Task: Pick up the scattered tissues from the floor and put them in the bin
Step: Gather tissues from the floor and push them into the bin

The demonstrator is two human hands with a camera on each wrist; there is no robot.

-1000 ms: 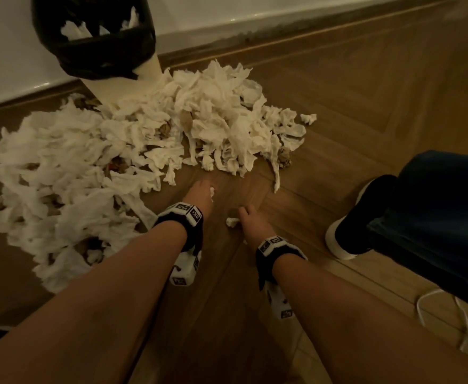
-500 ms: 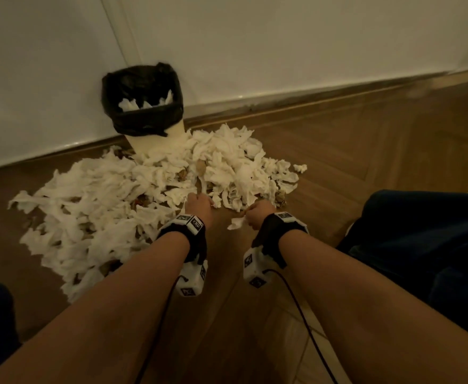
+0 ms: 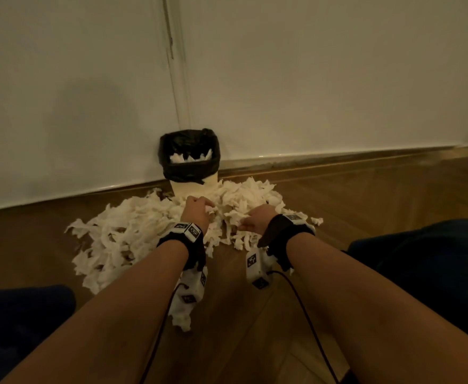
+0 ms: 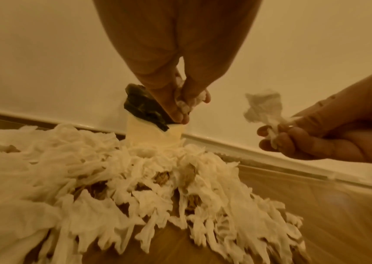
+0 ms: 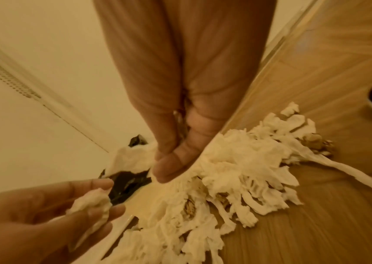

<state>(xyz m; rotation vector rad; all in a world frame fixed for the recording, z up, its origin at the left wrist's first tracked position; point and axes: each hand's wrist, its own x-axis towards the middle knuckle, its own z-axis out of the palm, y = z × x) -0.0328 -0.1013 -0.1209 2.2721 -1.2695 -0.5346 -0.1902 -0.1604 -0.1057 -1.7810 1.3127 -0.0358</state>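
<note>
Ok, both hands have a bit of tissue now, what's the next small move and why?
Probably carry both hands forward over the bin and let go. The left hand pinches a small wad of tissue, the right hand grips another piece, and the bin's black-lined mouth stands open just beyond them. The pile on the floor is still large.
</note>
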